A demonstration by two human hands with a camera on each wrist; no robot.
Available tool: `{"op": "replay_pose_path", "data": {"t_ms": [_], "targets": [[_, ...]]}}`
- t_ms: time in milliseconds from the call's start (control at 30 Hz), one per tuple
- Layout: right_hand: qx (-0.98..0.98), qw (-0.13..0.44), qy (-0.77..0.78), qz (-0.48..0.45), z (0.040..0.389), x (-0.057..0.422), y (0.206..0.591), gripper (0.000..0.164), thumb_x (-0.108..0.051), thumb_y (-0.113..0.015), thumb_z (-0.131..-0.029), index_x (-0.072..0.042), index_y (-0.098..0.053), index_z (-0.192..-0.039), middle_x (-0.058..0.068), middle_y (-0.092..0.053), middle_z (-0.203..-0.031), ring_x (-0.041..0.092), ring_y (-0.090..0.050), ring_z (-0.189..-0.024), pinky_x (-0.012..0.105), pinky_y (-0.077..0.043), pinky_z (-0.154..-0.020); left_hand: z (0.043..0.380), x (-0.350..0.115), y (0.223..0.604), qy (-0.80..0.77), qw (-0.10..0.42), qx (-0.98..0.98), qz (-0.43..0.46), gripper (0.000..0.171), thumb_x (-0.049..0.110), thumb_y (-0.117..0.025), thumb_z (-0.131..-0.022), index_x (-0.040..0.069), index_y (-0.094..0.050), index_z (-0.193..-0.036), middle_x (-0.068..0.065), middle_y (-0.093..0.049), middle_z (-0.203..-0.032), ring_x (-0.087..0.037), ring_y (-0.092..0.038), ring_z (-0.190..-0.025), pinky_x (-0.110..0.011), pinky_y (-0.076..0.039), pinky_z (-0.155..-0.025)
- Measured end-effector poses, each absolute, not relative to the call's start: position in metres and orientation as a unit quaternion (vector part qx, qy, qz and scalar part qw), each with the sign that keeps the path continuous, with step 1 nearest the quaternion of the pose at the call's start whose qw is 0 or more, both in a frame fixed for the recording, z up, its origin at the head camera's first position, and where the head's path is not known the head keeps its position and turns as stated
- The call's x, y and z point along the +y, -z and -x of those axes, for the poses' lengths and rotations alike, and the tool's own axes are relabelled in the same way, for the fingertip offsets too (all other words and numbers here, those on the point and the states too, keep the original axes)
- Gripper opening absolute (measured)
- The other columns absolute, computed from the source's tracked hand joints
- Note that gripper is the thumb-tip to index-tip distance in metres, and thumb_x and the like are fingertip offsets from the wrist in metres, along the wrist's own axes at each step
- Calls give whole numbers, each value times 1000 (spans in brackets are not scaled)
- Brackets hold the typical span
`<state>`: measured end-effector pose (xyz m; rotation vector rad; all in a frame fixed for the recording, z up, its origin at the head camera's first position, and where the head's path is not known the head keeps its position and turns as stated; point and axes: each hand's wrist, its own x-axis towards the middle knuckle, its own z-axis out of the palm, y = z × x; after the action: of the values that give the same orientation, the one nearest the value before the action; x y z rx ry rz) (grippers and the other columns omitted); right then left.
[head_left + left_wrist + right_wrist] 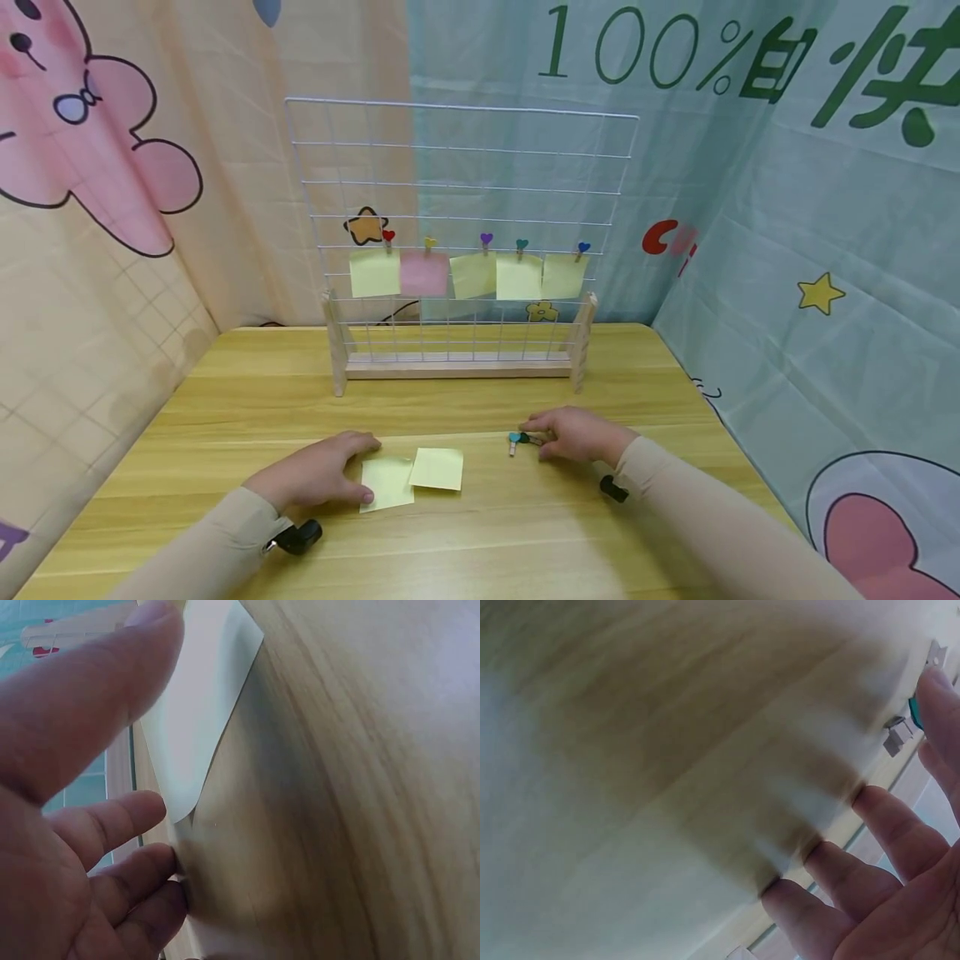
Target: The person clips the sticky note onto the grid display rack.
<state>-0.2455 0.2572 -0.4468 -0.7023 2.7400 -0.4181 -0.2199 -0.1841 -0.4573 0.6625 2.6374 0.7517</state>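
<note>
My left hand (322, 471) reaches over the left side of a yellow sticky note (387, 485), its thumb (112, 682) lying at the note and the other fingers relaxed. A second yellow sticky note (437, 468) overlaps the first on its right. At my right hand (581, 435), the fingertips rest on the table, and the index finger touches a dark green mini clip (527, 437). Beside that clip lies a small clip with a light blue heart (513, 440). In the right wrist view a clip's metal end (897, 736) shows near the fingers; the thumb is hidden there.
Behind the hands stands a white wire grid (465, 187) on a wooden base (457, 367). Several yellow notes (375, 273) and a pink note (424, 275) hang from it by heart clips (487, 240). Curtains with printed figures surround the wooden table (247, 392).
</note>
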Motion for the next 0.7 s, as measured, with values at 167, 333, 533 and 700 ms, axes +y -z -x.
{"op": "replay_pose_path", "data": {"t_ms": [167, 333, 533, 700], "targets": [[950, 139, 145, 239, 246, 256, 446, 51, -24, -79, -96, -23, -65, -145, 9, -60, -153, 35, -57, -141, 54, -46, -116, 219, -184, 457, -257, 164, 924, -232, 84, 44, -91, -80, 8, -58, -148, -22, -48, -159, -46, -45, -147, -65, -35, -119], [949, 138, 139, 246, 248, 256, 448, 51, -23, -78, -96, -23, -66, -145, 9, -61, -152, 35, -59, -139, 53, -47, -115, 219, -183, 457, -247, 162, 926, -234, 83, 44, -92, -79, 9, -59, -146, -22, -49, -159, -45, -46, -146, -64, -37, -118], [950, 137, 132, 249, 251, 258, 450, 50, -23, -79, -95, -23, -67, -144, 9, -61, -151, 34, -60, -138, 52, -48, -115, 220, -181, 458, -239, 158, 929, -232, 83, 46, -93, -77, 11, -60, -145, -21, -49, -158, -44, -48, -145, -64, -39, -117], [950, 141, 135, 243, 251, 257, 450, 50, -22, -79, -95, -23, -67, -144, 8, -62, -151, 33, -60, -138, 52, -48, -114, 220, -180, 459, -240, 158, 929, -231, 83, 45, -94, -76, 12, -60, -144, -20, -50, -158, -43, -49, -144, -64, -39, -117]]}}
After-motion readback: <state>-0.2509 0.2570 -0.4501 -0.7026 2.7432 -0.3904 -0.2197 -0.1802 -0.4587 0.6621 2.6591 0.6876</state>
